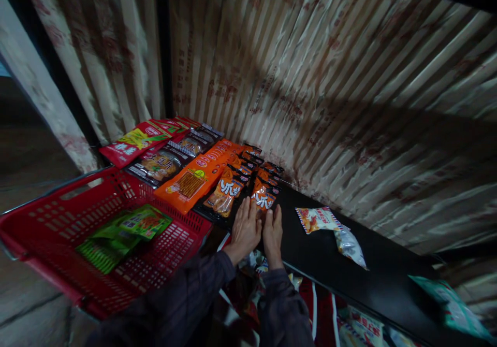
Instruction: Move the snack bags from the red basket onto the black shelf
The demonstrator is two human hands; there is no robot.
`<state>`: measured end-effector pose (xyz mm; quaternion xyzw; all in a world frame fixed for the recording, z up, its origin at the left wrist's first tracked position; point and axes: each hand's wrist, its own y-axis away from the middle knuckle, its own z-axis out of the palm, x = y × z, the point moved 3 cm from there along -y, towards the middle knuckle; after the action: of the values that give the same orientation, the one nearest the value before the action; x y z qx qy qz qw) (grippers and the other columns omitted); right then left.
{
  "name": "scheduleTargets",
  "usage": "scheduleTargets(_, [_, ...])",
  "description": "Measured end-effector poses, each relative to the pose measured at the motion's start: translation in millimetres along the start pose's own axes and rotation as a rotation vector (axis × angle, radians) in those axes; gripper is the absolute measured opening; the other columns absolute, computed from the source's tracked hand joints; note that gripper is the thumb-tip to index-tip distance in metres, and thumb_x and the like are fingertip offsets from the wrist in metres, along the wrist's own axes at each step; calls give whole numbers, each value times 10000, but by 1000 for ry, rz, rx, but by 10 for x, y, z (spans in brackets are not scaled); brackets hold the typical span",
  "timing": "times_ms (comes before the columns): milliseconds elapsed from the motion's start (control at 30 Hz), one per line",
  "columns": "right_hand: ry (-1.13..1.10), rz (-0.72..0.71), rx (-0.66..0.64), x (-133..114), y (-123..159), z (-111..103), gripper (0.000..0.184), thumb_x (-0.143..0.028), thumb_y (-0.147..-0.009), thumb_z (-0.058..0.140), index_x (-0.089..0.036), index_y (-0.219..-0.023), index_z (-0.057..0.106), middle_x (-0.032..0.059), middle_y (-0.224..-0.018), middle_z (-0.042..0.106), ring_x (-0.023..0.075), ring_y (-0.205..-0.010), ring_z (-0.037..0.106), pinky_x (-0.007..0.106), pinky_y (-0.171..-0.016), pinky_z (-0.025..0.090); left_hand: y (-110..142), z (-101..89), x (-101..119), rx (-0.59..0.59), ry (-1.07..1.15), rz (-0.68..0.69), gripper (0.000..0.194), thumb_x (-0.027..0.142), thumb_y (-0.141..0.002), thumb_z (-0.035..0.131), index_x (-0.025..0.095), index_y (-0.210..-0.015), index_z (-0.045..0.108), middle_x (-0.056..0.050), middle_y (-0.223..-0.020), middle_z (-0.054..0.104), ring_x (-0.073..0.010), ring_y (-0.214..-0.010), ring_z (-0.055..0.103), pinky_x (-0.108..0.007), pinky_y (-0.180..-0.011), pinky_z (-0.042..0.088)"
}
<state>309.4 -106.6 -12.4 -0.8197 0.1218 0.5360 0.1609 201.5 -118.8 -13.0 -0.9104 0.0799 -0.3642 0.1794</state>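
My left hand and my right hand lie side by side at the near end of a row of small orange-and-black snack bags. Their fingers are stretched out, and the fingertips touch or nearly touch the nearest bag of that row. A matching row of orange-and-black snack bags runs just to the left. Beyond it come flat orange snack packets, dark brown snack packets and red snack packets. All rest on a black shelf.
A red plastic basket with green snack packets stands at the left. White-and-red snack bags and a teal bag lie to the right. More bags show below the shelf edge. A pleated curtain hangs behind.
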Motion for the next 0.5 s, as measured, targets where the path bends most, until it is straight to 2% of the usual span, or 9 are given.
scheduleTargets(167, [-17,56,16,26,-119,74,898,-676,-845,330,-66,-1504,293,191,-1565,320,288,-1452,317,414,-1182,241,-125,-59,-53,-80,13,-53,637,222,-887,408,27,-1482,294,-251,-1574,261,-314,-1467,255,-473,-1169,292])
scheduleTargets(333, [-115,105,78,108,-385,44,864,-673,-837,372,-117,-1497,321,143,-1577,318,256,-1460,305,389,-1194,219,-322,-171,2,-179,57,-96,673,269,-903,414,-8,-1495,253,-260,-1568,268,-295,-1465,266,-413,-1181,270])
scheduleTargets(500, [-172,120,72,141,-611,65,828,-660,-836,406,-135,-1474,370,124,-1551,378,244,-1453,321,380,-1176,270,-486,-209,55,-243,100,-151,707,313,-915,410,-1,-1516,209,-230,-1573,281,-268,-1464,275,-367,-1186,253])
